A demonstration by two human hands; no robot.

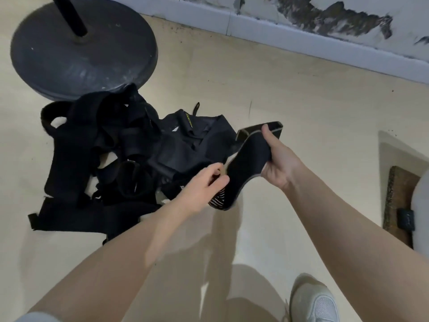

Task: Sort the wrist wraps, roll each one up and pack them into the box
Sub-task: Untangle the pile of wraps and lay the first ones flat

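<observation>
The right hand [277, 163] grips one black wrist wrap [246, 168]. The left hand [204, 187] pinches its lower end. A pile of wraps [104, 154] lies on the floor [278, 101].

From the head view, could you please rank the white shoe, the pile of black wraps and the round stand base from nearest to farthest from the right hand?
1. Pile of black wraps, on the floor left of the right hand.
2. White shoe, bottom right.
3. Round stand base, top left.

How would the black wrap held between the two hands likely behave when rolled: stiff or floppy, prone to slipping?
Probably floppy: the wrap sags in a curve between the right hand and left hand. Likely light, since fingers alone hold it up. Its matte fabric looks unlikely to slip, though loose ends may unroll.
</observation>
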